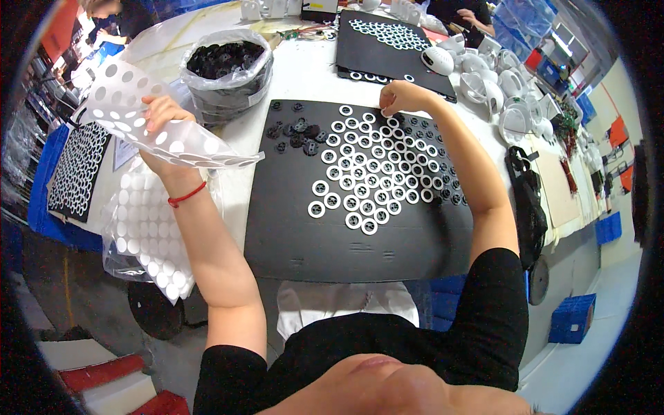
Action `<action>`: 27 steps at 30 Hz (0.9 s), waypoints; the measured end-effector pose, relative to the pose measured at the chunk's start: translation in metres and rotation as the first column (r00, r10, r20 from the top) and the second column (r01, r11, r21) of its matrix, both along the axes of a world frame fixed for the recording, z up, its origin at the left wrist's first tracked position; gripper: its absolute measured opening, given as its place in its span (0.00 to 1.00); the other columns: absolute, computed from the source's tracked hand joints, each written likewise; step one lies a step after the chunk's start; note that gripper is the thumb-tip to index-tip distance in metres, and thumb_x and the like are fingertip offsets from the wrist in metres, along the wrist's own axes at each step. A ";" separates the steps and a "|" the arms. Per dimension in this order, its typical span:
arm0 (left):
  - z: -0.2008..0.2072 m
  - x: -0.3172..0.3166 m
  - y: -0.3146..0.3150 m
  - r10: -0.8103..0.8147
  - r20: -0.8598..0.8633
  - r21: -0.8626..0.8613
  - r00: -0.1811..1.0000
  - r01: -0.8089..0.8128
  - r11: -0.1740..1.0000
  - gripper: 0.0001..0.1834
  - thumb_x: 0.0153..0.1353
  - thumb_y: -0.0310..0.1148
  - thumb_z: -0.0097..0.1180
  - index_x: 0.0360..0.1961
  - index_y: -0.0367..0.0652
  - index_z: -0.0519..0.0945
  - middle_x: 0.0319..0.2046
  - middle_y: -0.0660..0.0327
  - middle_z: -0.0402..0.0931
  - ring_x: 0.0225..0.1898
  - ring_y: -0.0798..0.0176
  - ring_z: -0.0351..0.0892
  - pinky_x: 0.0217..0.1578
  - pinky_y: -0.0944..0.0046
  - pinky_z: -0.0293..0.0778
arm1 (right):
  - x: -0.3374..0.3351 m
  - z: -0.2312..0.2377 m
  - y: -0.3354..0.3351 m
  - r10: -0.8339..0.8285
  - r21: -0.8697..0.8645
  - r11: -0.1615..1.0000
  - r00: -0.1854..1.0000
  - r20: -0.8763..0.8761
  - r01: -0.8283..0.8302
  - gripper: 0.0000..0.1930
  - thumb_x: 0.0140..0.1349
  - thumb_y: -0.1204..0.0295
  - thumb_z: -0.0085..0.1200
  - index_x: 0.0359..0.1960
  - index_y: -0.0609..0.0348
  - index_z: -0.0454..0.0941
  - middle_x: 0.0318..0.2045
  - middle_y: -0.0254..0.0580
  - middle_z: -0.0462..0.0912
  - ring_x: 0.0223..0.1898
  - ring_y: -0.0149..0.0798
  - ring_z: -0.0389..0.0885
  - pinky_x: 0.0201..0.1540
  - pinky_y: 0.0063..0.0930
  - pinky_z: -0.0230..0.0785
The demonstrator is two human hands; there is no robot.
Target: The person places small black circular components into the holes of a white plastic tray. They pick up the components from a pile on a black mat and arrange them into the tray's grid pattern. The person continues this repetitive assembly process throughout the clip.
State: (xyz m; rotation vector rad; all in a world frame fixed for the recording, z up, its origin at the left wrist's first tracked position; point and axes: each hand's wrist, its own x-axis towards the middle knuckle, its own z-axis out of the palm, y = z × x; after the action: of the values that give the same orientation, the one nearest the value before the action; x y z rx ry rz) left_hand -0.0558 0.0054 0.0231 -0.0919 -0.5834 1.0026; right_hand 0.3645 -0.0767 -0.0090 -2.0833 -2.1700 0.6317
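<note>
My left hand [164,119] is raised at the left, its fingers closed on a translucent sheet of round white stickers [218,147] that droops toward the black board [332,259]. My right hand [404,97] is over the board's far edge, fingertips pinched together and pointing down. Whatever it may hold is too small to make out. Below it on the board lie many small black round parts topped with white rings [373,181]. Bare black round parts [301,131] sit loose at the board's far left, and more line its right side, partly behind my right forearm.
A bag-lined bucket of black parts [228,66] stands beyond my left hand. More sticker sheets [142,228] lie at the left, near a board covered in rings [79,169]. Stacked black boards [384,52] and white rounded housings [494,86] occupy the far right. Other people work across the table.
</note>
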 end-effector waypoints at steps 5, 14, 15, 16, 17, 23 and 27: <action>0.001 0.000 -0.001 0.001 -0.002 -0.018 1.000 -0.001 1.000 0.10 0.50 0.23 0.51 0.35 0.33 0.68 0.19 0.60 0.65 0.16 0.68 0.66 0.18 0.74 0.69 | -0.019 0.008 0.009 0.013 0.148 0.989 1.000 0.013 -0.014 0.13 0.43 0.73 0.61 0.32 0.64 0.77 0.28 0.44 0.80 0.31 0.36 0.78 0.36 0.27 0.70; 0.000 0.001 0.001 0.000 -0.007 -0.005 1.000 0.000 1.000 0.10 0.50 0.22 0.51 0.35 0.32 0.69 0.19 0.60 0.65 0.16 0.69 0.66 0.18 0.75 0.69 | -0.039 -0.002 0.022 0.153 0.001 0.988 0.988 0.028 -0.153 0.12 0.40 0.79 0.61 0.30 0.64 0.78 0.28 0.44 0.81 0.31 0.38 0.79 0.35 0.28 0.71; 0.000 0.000 0.000 -0.003 -0.003 -0.004 1.000 0.003 1.000 0.10 0.50 0.22 0.50 0.35 0.33 0.69 0.19 0.60 0.65 0.16 0.69 0.66 0.18 0.75 0.69 | -0.039 -0.001 0.024 0.149 0.004 0.989 0.988 0.043 -0.149 0.11 0.40 0.79 0.61 0.30 0.64 0.78 0.28 0.44 0.81 0.31 0.38 0.79 0.35 0.28 0.71; 0.001 0.000 -0.001 -0.005 0.002 -0.004 1.000 0.005 1.000 0.10 0.50 0.22 0.50 0.35 0.33 0.69 0.19 0.60 0.65 0.16 0.69 0.66 0.18 0.75 0.69 | -0.040 0.000 0.024 0.134 0.000 0.991 0.990 0.053 -0.134 0.11 0.40 0.79 0.61 0.29 0.64 0.78 0.28 0.44 0.81 0.31 0.38 0.79 0.35 0.28 0.71; 0.001 -0.001 -0.001 -0.008 0.006 -0.003 1.000 0.008 1.000 0.10 0.50 0.22 0.50 0.35 0.33 0.69 0.19 0.60 0.65 0.16 0.69 0.66 0.18 0.75 0.69 | -0.041 0.003 0.024 0.119 -0.003 0.993 0.991 0.064 -0.119 0.11 0.41 0.79 0.61 0.29 0.63 0.78 0.28 0.43 0.81 0.32 0.38 0.79 0.35 0.28 0.71; -0.001 0.000 0.000 -0.034 0.009 0.023 0.999 0.034 0.999 0.10 0.51 0.24 0.51 0.35 0.33 0.69 0.19 0.60 0.65 0.16 0.68 0.66 0.19 0.75 0.69 | -0.031 0.006 0.024 0.096 0.001 0.995 0.988 0.121 -0.096 0.10 0.41 0.77 0.61 0.29 0.61 0.78 0.29 0.43 0.81 0.33 0.40 0.79 0.36 0.30 0.70; 0.000 0.001 0.000 -0.003 0.003 0.004 1.000 0.003 1.000 0.09 0.51 0.24 0.50 0.35 0.33 0.69 0.19 0.60 0.65 0.16 0.68 0.66 0.19 0.75 0.69 | -0.039 0.005 0.037 0.122 0.115 0.985 0.989 0.088 -0.132 0.11 0.42 0.73 0.61 0.31 0.59 0.78 0.31 0.45 0.81 0.34 0.43 0.79 0.38 0.32 0.71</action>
State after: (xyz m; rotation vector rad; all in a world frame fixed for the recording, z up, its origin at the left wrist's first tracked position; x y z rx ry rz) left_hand -0.0551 0.0055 0.0232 -0.0907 -0.5881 0.9982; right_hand 0.3250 -0.0401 -0.0040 -1.9553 -2.3359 0.4209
